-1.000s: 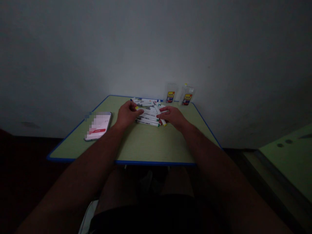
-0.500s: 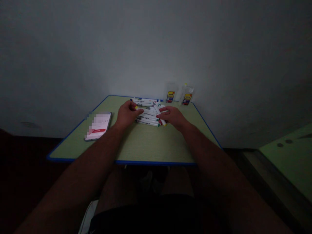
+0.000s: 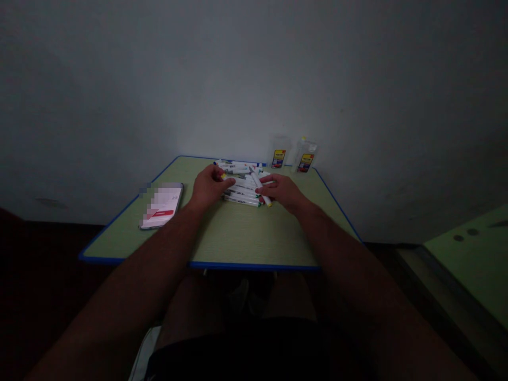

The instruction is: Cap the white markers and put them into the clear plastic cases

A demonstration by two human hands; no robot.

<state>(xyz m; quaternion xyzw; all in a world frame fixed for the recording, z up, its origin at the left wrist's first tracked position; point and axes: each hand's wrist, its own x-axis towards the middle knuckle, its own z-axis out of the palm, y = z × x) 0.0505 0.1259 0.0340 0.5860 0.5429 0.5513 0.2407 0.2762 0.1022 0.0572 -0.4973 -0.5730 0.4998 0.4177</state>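
Note:
My right hand (image 3: 281, 191) is closed on a white marker (image 3: 258, 182), which slants across the pile. A grey tip shows at the marker's upper end and yellow at its lower end. Pinched by the thumb and fingers of my left hand (image 3: 209, 186) is a small yellow piece that looks like a marker cap (image 3: 223, 175). Between and under the hands lie several white markers (image 3: 242, 200) side by side, some with green ends. More markers (image 3: 238, 164) with blue and other coloured ends lie just behind them.
Two clear plastic cases (image 3: 279, 156) with yellow-and-black labels stand at the back right, against the wall. A phone (image 3: 162, 206) with a lit screen lies on the left of the pale green table (image 3: 254, 238), which has a blue edge.

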